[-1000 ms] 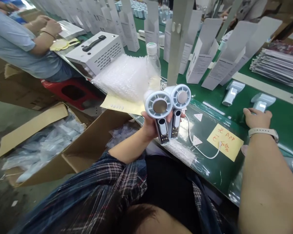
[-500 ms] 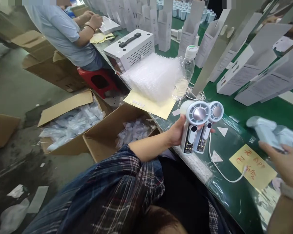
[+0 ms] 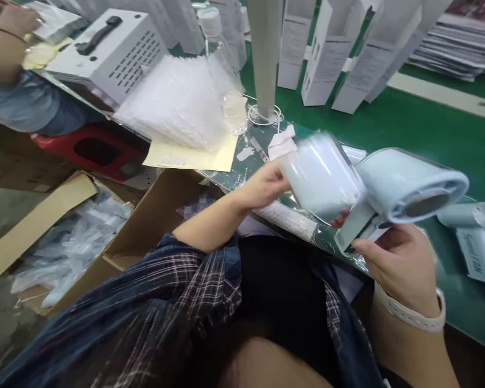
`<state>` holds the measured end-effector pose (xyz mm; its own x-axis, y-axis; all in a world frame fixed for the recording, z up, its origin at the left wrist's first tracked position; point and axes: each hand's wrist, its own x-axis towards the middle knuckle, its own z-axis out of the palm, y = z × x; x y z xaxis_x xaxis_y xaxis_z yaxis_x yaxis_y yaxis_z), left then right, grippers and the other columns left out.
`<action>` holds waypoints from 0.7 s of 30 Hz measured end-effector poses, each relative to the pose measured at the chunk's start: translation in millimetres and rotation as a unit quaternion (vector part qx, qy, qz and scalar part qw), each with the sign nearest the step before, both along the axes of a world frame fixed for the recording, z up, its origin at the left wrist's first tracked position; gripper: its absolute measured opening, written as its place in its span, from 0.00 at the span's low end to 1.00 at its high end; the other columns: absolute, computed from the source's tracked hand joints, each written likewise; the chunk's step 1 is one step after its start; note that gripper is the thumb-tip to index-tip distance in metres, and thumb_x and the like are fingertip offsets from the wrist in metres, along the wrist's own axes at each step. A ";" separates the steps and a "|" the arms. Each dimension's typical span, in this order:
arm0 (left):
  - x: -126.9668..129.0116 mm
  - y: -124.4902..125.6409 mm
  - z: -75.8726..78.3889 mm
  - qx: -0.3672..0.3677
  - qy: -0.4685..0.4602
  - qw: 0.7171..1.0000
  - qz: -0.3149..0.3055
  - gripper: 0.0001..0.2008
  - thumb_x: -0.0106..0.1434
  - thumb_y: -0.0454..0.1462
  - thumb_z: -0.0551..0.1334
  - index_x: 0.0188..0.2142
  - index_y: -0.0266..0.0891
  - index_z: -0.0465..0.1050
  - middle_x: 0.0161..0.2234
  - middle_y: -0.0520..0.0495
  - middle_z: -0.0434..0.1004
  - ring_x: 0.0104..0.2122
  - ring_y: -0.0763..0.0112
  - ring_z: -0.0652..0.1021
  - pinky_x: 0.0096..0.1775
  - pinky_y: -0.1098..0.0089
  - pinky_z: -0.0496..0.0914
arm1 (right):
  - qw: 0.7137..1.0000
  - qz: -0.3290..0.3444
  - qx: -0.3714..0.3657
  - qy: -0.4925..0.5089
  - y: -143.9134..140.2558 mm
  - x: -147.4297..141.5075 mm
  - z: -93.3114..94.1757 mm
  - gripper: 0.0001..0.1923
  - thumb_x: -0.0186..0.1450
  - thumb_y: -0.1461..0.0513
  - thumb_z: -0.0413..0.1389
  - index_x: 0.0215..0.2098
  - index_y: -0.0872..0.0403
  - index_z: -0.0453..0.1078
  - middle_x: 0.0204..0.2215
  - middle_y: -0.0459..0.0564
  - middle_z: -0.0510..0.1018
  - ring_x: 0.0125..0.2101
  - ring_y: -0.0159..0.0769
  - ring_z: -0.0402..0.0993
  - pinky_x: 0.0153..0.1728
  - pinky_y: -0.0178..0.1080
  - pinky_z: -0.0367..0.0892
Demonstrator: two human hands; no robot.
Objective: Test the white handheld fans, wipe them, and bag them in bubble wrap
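My left hand (image 3: 269,186) is closed around pale blue handheld fans (image 3: 321,175). They are turned and smeared by motion, so their faces and number are hard to make out. Close beside them, my right hand (image 3: 406,261) grips another pale blue handheld fan (image 3: 412,180) by its handle. Its round head points toward the right, the grille partly showing. Thumb and fingers pinch the handle low down. The two hands' fans overlap in view, and whether they touch I cannot tell. More light blue fans (image 3: 479,250) lie on the green table to the right.
Bubble-wrap sheets (image 3: 178,102) sit on yellow paper (image 3: 220,159) beside a water bottle (image 3: 232,102). A white metal case (image 3: 113,59) stands at the back left. Upright white boxes (image 3: 327,59) line the table behind a post (image 3: 263,59). Cartons (image 3: 141,221) stand on the floor.
My view has swung right. The left hand has turned its fans so their faces no longer show. My right hand has come inward from the right side and now holds a fan.
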<state>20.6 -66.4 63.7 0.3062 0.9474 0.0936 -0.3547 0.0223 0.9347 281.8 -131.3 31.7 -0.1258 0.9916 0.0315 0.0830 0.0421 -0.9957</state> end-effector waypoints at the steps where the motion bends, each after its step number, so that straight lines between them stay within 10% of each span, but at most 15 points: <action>1: 1.6 2.0 -8.7 -0.031 -0.017 0.999 0.024 0.27 0.57 0.61 0.77 0.43 0.44 0.83 0.49 0.41 0.84 0.61 0.43 0.81 0.61 0.46 0.78 | 0.999 -0.017 -0.014 0.039 -0.2 -1.2 0.7 0.25 0.60 0.50 0.77 0.50 0.46 0.76 0.43 0.52 0.85 0.41 0.48 0.85 0.44 0.53 0.84; 10: 29.1 -17.8 -27.4 -0.025 -0.055 0.995 -0.081 0.32 0.58 0.49 0.79 0.51 0.44 0.64 0.43 0.49 0.76 0.35 0.69 0.81 0.38 0.65 0.78 | 0.983 -0.032 -0.022 0.177 -4.7 -12.9 3.3 0.15 0.67 0.57 0.70 0.51 0.45 0.78 0.47 0.50 0.84 0.42 0.41 0.82 0.43 0.44 0.83; 21: 25.3 -16.9 -31.9 0.001 -0.021 0.990 -0.138 0.32 0.61 0.47 0.79 0.52 0.45 0.59 0.48 0.47 0.74 0.39 0.66 0.83 0.44 0.61 0.79 | 0.962 -0.011 -0.067 0.266 -5.9 -24.8 0.4 0.15 0.64 0.57 0.73 0.48 0.47 0.84 0.41 0.49 0.87 0.37 0.36 0.83 0.40 0.37 0.83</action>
